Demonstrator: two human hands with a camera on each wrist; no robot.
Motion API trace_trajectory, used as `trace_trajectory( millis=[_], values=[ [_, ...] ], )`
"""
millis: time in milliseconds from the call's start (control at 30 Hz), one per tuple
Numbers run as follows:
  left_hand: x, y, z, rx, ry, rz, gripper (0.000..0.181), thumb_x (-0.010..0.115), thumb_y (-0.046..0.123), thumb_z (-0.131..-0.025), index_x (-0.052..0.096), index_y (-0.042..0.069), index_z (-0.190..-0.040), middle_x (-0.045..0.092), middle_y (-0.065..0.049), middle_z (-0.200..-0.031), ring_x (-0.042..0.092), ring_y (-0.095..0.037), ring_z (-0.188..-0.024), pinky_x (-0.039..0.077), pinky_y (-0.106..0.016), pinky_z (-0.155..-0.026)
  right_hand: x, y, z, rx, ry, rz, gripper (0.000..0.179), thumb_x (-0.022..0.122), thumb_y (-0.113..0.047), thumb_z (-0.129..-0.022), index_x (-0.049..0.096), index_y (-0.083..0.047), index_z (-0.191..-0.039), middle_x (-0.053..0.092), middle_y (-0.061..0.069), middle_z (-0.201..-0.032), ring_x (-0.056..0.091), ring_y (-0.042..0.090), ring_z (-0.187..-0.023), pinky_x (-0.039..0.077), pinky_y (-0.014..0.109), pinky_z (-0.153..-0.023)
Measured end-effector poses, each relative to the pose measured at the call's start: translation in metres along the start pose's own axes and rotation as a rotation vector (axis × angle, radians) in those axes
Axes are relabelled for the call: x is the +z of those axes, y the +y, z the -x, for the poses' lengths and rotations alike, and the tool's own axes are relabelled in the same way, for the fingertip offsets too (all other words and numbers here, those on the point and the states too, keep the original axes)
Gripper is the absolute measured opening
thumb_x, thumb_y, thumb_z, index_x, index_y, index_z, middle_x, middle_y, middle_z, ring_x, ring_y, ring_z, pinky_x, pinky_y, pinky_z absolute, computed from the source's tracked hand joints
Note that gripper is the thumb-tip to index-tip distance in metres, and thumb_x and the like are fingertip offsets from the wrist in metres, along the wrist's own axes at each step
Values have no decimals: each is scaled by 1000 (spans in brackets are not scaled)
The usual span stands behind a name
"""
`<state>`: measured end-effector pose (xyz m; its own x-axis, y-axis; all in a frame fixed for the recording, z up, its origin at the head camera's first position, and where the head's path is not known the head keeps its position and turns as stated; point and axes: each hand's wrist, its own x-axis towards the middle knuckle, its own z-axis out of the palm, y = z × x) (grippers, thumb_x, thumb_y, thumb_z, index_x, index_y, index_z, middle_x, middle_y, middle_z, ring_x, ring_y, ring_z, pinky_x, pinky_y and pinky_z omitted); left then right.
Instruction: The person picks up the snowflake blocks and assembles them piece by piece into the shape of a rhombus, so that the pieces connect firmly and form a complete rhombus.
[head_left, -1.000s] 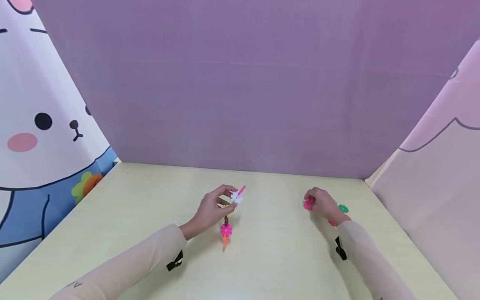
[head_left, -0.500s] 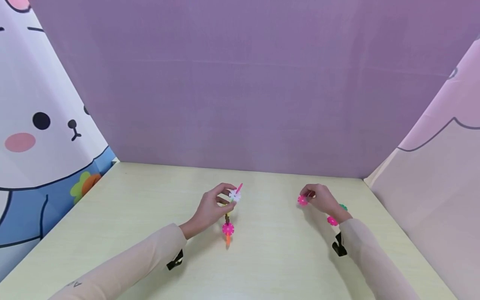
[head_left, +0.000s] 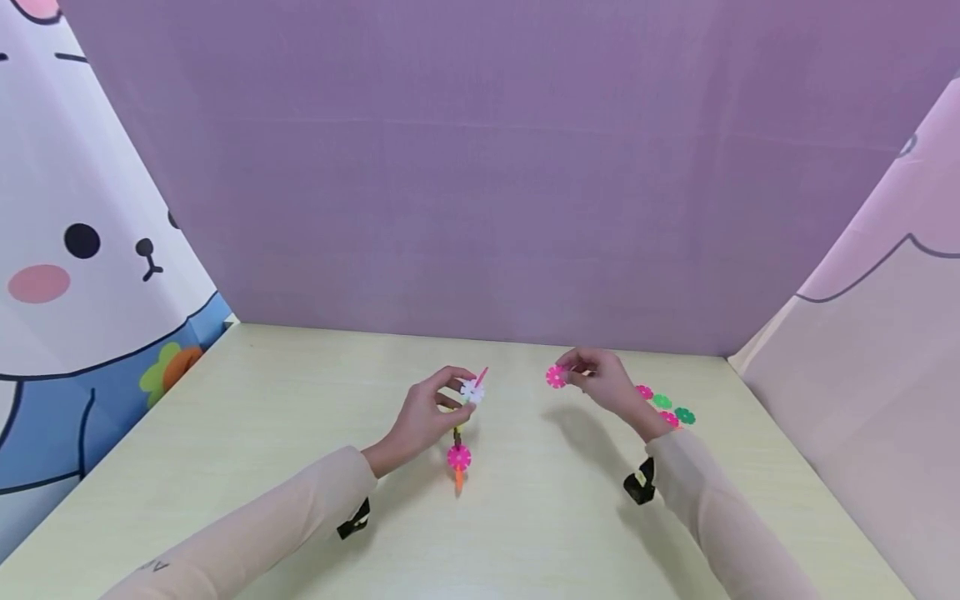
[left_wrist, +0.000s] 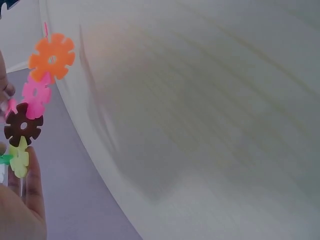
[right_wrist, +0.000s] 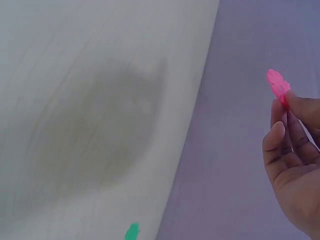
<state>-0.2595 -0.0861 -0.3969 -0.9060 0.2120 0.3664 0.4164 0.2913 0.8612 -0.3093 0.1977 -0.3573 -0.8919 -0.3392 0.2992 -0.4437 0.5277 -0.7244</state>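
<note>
My left hand (head_left: 420,418) pinches a chain of interlocked notched plastic discs near its white disc (head_left: 472,392). From there the chain hangs toward me, with a pink disc (head_left: 459,457) and an orange disc (head_left: 459,481) at its low end. In the left wrist view the orange disc (left_wrist: 52,59), a pink one, a brown disc (left_wrist: 23,125) and a yellow disc (left_wrist: 19,157) show linked in a row, and a green piece is partly hidden by fingers. Thumb and fingers of my right hand (head_left: 606,382) pinch a single pink disc (head_left: 555,377), raised above the table.
Several loose discs lie on the table to the right, among them a light green disc (head_left: 662,402) and a dark green disc (head_left: 685,415), partly behind the right forearm. A purple panel (head_left: 480,183) rises at the table's (head_left: 525,533) back edge, with printed curtains at both sides.
My right hand has lifted the pink disc and moved left toward the chain, uncovering more loose discs. The left hand stays nearly in place, with the hanging chain swaying slightly right.
</note>
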Motion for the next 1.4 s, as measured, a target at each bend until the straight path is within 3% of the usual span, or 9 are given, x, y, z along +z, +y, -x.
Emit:
trace_trajectory(
  millis=[167,467,733,867,1033,1400],
  values=[
    [2,-1,-3,7,-2,-4,38,70,5,-77,58,22,-110,62,-7,-96,64,-16,-72,54,-24,-59,10,-19,-12,-46,-14,-83,12,60,-3,-85,65,-1,-97,66,16,-89,61,33,-80,49,25,-59],
    [6,0,-9,3,15,-37,37,70,7,-77,58,21,-109,63,-3,-94,65,-15,-72,54,-23,-60,23,-48,-32,-84,-66,-111,14,61,-7,-86,66,-5,-99,68,11,-92,62,17,-79,51,26,-65],
    [7,-1,-9,23,23,-45,36,71,9,-77,58,22,-109,63,0,-93,65,-13,-72,54,-23,-61,27,-75,-35,-114,-110,-88,15,57,0,-87,66,3,-99,67,18,-93,62,30,-80,51,27,-65],
    [7,-2,-10,51,24,-51,36,71,9,-78,58,20,-110,63,-2,-94,65,-14,-73,54,-23,-62,29,-79,-36,-125,-130,-83,16,57,3,-86,65,6,-99,66,22,-94,61,33,-81,52,33,-68],
    [7,-3,-11,19,17,-58,36,71,10,-78,58,24,-108,62,1,-94,65,-12,-73,54,-22,-62,31,-69,-42,-133,-130,-67,14,59,-2,-86,68,0,-97,67,16,-90,61,26,-80,53,41,-69],
    [8,-4,-11,-3,12,-48,36,71,10,-78,58,27,-107,62,1,-93,65,-13,-73,54,-23,-60,31,-69,-44,-151,-120,-28,12,59,-1,-85,69,-2,-92,68,11,-86,60,17,-74,51,27,-61]
  ],
)
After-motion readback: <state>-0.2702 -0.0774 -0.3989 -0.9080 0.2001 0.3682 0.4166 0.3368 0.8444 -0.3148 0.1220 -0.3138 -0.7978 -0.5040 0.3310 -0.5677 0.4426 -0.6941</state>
